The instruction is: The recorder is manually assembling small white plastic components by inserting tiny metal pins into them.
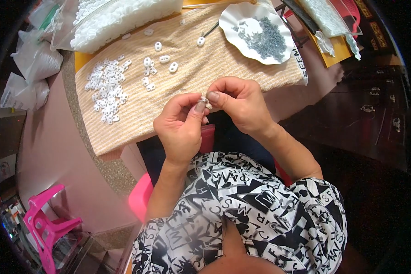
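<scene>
My left hand (180, 128) and my right hand (242, 105) meet just off the cloth's near edge. Thumbs and fingertips of both pinch a small white piece (208, 105), mostly covered, so its exact shape does not show. To the left on the striped cloth (137, 107) lies a pile of small white two-hole plastic pieces (108, 86). Several more lie loose beyond my hands, among them a rounded one (173, 67). A white scalloped plate (230, 20) at the far right holds many small dark grey slivers (270, 41).
At the far left edge stands a clear bin (61, 34) heaped with white pieces. Filled plastic bags (34, 59) sit left of the table. A thin dark tool (211, 31) lies by the plate. Another clear container (324, 18) is at the far right, a pink stool (48, 223) lower left.
</scene>
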